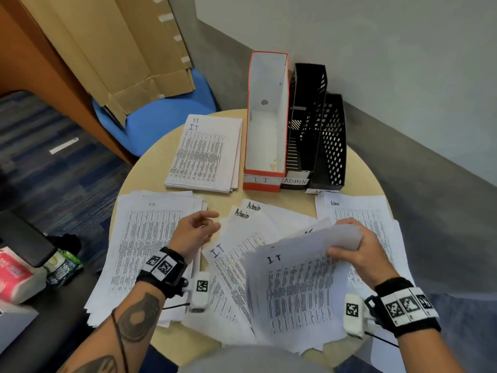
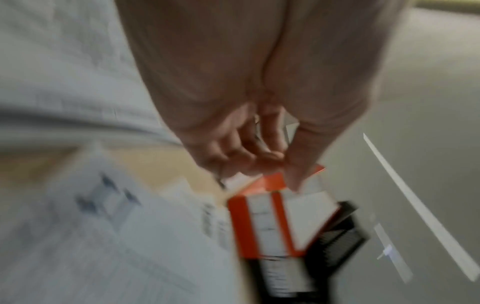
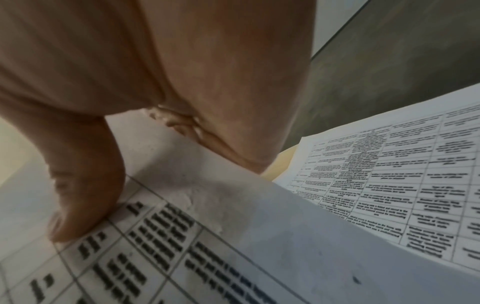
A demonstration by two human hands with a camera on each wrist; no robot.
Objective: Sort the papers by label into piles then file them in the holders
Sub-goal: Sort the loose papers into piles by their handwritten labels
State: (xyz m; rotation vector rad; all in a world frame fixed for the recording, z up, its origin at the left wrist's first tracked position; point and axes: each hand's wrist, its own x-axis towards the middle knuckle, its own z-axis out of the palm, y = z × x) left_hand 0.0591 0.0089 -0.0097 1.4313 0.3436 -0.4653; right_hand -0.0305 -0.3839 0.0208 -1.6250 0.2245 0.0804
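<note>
Right hand (image 1: 357, 251) gripping IT sheet (image 1: 298, 289) lengthwise toward holders, left hand (image 1: 195, 232) loose, empty

An orange holder (image 1: 265, 168) beside two black perforated holders (image 1: 320, 130), white papers (image 1: 204, 154), blue chair (image 1: 166, 122).

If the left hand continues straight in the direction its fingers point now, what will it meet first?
Probably the loose Admin sheets just beyond the left hand, which hovers open. Farther along that line stands the orange IT holder. Its height above the paper is unclear.
</note>
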